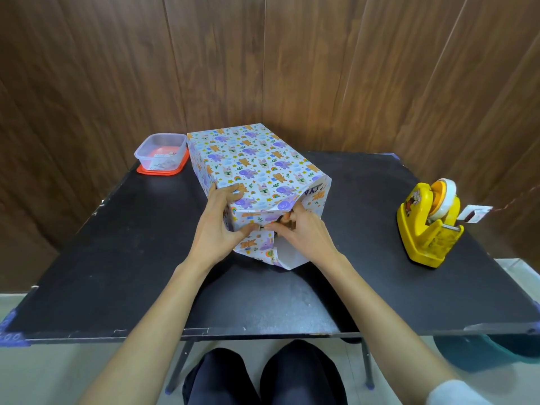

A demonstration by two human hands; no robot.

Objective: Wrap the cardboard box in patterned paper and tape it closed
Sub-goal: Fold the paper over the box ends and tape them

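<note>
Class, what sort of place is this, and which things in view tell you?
Probably a simple indoor craft corner: a black table against wood-panelled walls, with a yellow tape dispenser and a plastic container on it.

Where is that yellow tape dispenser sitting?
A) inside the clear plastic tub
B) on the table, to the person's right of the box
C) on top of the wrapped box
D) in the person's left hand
B: the yellow tape dispenser stands on the black table, well to the right of the wrapped box.

Soft, even light; wide-angle bending at edges; mild blur
</note>
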